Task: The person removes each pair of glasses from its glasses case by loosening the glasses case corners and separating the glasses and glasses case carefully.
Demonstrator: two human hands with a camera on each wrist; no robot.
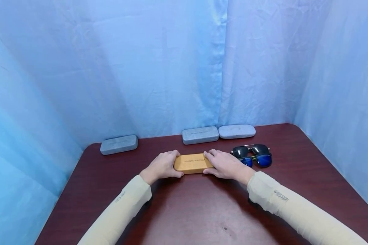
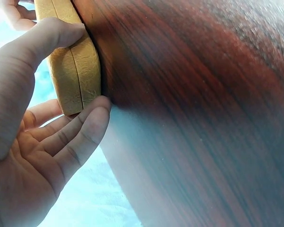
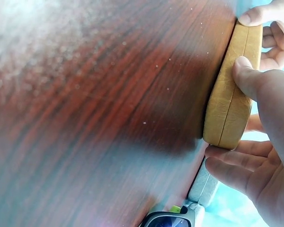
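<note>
— What sort of place is this, and what's underfoot of everything?

— A dark red-brown wooden table (image 1: 202, 211) with rounded far corners, glossy enough to throw back a pale sheen near the front edge. Pale blue cloth (image 1: 159, 68) hangs wrinkled behind it and down both sides, closing the table in.

— And the hands?

— Both are on a tan glasses case (image 1: 192, 163) lying flat and shut near the middle of the table. The left hand (image 1: 162, 167) grips its left end, thumb on the near edge and fingers round the far side; the right hand (image 1: 225, 165) holds the right end the same way. The wrist views show thumbs pressed against the case's seam and fingers lying under its end, by the table.

— Anything else on the wood?

— Sunglasses (image 1: 254, 155) with dark and blue lenses lie just right of the right hand. Along the back, by the cloth: one grey case (image 1: 119, 144) at the left, well apart, and two more grey cases (image 1: 218, 133) end to end behind the tan one. Cream sleeves (image 1: 294, 211) cover both forearms.
</note>
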